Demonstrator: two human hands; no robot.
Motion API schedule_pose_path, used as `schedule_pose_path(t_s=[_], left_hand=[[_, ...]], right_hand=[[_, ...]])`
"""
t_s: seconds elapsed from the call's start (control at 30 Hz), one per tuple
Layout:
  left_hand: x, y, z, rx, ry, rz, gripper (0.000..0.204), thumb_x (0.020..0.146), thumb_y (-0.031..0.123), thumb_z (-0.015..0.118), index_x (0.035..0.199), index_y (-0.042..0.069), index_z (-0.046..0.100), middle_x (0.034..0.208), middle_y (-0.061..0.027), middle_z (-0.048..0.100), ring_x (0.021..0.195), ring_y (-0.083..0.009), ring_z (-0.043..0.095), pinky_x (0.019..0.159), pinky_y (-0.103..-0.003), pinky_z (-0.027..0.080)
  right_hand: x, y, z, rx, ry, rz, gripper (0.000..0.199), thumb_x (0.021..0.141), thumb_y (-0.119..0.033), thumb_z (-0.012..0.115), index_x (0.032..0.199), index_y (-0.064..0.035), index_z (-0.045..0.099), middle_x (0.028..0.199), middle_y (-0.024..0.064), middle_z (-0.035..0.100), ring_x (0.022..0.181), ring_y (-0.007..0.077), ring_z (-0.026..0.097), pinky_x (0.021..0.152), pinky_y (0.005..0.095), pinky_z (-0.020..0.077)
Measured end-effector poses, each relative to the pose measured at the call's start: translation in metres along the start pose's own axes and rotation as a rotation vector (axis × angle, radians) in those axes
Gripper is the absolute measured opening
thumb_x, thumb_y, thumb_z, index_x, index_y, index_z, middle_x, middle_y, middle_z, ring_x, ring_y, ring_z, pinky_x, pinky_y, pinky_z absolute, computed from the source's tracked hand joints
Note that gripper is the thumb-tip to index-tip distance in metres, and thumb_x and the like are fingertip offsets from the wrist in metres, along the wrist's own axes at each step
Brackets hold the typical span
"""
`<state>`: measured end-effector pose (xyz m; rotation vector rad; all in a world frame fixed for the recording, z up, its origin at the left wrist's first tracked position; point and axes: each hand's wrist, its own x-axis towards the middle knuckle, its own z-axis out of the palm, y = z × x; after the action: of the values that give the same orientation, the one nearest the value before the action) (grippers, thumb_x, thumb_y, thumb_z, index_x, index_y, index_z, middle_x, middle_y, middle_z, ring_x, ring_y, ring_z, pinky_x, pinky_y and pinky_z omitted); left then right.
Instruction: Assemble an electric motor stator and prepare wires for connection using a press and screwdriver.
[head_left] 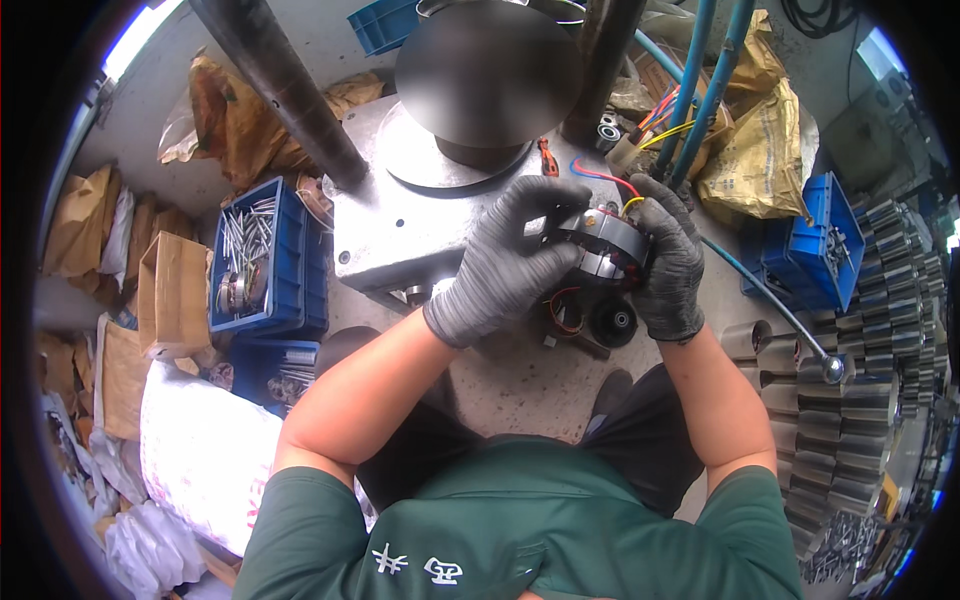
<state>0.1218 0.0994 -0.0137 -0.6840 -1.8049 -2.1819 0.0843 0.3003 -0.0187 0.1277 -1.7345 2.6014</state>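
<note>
Above the front edge of a metal press table (395, 232), I hold a round motor stator (610, 238) with a grey metal ring and red, blue and yellow wires rising from its top. My left hand (510, 260), in a dark grey glove, is curled at its left rim, thumb and index finger on either side. My right hand (668, 262), gloved alike, wraps round the right rim, its fingers near the wires. Below the stator is a black round part (613, 321) with a bearing-like centre. Part of the stator is hidden by my fingers.
A thick press column (285, 90) rises at the left, and an orange-handled tool (547, 157) lies on the table. Blue crates (290, 285) with metal rods stand left. A ball-ended lever (831, 370) and stacked metal cylinders (865, 400) are right.
</note>
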Motion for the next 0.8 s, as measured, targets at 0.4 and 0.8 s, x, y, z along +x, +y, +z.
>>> schedule_pose_path(t_s=[0.4, 0.8], left_hand=[[-0.006, -0.007, -0.004, 0.043, 0.004, -0.325, 0.028, 0.102, 0.027, 0.064, 0.119, 0.006, 0.056, 0.091, -0.0041, 0.061, 0.066, -0.0084, 0.059, 0.056, -0.025, 0.049], [-0.008, -0.028, -0.009, 0.408, 0.221, -0.07, 0.026, 0.107, 0.024, 0.052, 0.124, 0.004, 0.056, 0.097, -0.0096, 0.066, 0.081, -0.0157, 0.064, 0.069, -0.028, 0.056]], right_hand=[[-0.006, 0.001, 0.015, -0.156, -0.081, -0.104, 0.034, 0.096, -0.011, 0.067, 0.128, 0.0002, 0.067, 0.104, 0.002, 0.067, 0.089, 0.0079, 0.059, 0.08, 0.0242, 0.0514], [-0.009, 0.003, 0.021, -0.179, -0.108, -0.027, 0.035, 0.095, -0.016, 0.067, 0.126, 0.0001, 0.068, 0.103, 0.0014, 0.066, 0.088, 0.0088, 0.058, 0.081, 0.0239, 0.0483]])
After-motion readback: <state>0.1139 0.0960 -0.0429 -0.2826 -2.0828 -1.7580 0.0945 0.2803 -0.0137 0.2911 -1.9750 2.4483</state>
